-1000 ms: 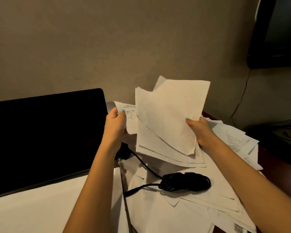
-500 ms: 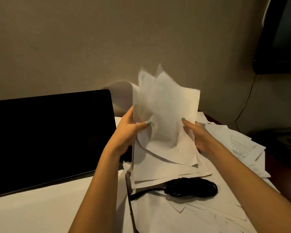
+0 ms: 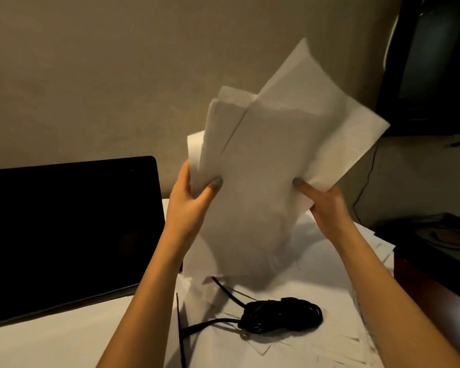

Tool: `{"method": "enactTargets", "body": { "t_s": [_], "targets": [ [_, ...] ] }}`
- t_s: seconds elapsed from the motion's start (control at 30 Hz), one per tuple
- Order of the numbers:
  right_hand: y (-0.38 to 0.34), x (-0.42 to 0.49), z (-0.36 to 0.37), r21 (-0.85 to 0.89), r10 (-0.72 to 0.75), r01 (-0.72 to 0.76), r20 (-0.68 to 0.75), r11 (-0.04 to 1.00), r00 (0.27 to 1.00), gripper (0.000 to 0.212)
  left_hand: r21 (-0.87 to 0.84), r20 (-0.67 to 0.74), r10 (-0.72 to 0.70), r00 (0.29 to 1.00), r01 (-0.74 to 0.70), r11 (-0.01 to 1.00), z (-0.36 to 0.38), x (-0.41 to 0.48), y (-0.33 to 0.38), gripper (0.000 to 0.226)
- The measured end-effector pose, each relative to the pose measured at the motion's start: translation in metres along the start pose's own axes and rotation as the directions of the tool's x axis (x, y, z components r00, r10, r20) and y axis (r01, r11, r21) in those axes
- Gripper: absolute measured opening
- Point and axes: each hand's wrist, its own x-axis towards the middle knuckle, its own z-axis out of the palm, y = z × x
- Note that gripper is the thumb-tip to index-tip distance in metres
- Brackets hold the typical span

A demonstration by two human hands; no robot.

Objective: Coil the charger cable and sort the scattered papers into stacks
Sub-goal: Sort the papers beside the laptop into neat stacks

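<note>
I hold a bundle of white papers upright above the desk, its sheets fanned out and uneven at the top. My left hand grips its left edge, thumb on the front. My right hand grips the right edge lower down. Below the bundle lies the black charger cable, wound into a coil on loose sheets, with two ends trailing left. More scattered papers cover the desk under and behind my right arm.
An open laptop with a dark screen stands at the left. A large white sheet lies in front of it. At the right is the desk's red-brown edge, a dark side table and a dark monitor above.
Both hands have raised the paper bundle higher and tilted its top to the right. My left hand moved from a separate sheet onto the bundle's left edge. The coiled cable has stayed put.
</note>
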Motion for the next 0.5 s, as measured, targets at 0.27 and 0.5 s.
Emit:
{"method": "enactTargets", "body": {
  "t_s": [0.27,0.5],
  "targets": [
    [-0.012,-0.009,-0.003,-0.269,0.082,-0.054,0.095,0.962,0.992,0.013,-0.096,-0.084,-0.039,0.996,0.031,0.995,-0.009,0.002,-0.003,0.047],
    [-0.014,-0.016,0.01,-0.324,-0.063,0.064,0.014,0.944,0.998,0.02,0.002,-0.053,0.053,0.997,-0.053,0.999,0.002,0.004,0.002,0.049]
  ]
}}
